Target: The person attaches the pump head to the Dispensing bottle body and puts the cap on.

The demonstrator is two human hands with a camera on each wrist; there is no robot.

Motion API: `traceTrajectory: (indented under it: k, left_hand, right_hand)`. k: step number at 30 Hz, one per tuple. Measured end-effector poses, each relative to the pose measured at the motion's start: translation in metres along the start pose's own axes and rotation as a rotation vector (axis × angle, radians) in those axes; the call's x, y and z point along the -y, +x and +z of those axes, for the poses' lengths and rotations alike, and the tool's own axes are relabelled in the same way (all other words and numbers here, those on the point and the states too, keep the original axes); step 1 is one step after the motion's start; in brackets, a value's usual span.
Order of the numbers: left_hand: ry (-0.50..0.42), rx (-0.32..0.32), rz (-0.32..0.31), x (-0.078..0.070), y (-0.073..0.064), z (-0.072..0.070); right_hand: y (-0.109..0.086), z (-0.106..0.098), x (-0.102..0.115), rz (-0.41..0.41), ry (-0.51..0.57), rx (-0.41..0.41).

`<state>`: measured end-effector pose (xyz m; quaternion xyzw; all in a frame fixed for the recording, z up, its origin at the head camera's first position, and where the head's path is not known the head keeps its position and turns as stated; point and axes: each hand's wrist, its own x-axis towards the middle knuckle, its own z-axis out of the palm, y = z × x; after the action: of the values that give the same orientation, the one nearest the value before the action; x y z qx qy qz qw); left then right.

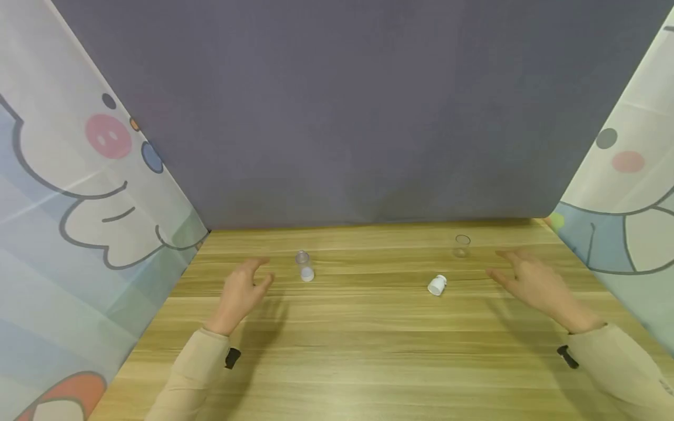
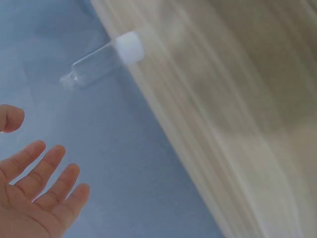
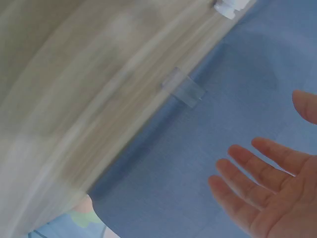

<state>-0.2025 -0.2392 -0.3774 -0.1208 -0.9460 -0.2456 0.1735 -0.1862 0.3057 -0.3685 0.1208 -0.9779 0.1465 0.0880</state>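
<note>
My left hand [image 1: 242, 289] hovers over the left of the table, fingers spread and holding nothing. Just right of it stands a small clear bottle [image 1: 302, 261] with a white cap [image 2: 130, 48] at its lower end and a narrow tip on top. Above the right side my right hand [image 1: 539, 286] is also spread, with nothing in it. Nearest to that hand is a small clear open-topped cylinder [image 1: 461, 247], upright on the table. A small white plastic piece [image 1: 437, 285], apparently lying tilted, is nearer the middle; the right wrist view shows only part of it.
A wood-grain table [image 1: 358, 351] spreads under both hands. Behind it rises a dark grey-blue panel [image 1: 347, 117]. Curtains with cartoon prints flank it, one left curtain [image 1: 47, 245] and one right curtain [image 1: 639, 193].
</note>
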Motion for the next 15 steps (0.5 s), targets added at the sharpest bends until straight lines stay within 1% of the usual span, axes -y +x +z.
traceTrajectory:
  k: [5,9,13,15]
  left_hand:
    - [-0.017,0.054,-0.012,0.006,-0.002,0.008]
    - [-0.046,0.106,-0.036,0.008,0.000,0.015]
    - [-0.124,0.166,-0.089,0.008,0.002,0.022]
    - [-0.148,0.201,-0.116,0.009,0.002,0.025]
  right_hand:
    - [-0.001,0.006,-0.001,-0.043,0.036,-0.009]
    - [0.000,0.011,-0.001,-0.089,0.075,0.009]
    - [0.001,0.015,0.000,-0.147,0.115,0.030]
    - [0.002,0.017,0.000,-0.175,0.130,0.035]
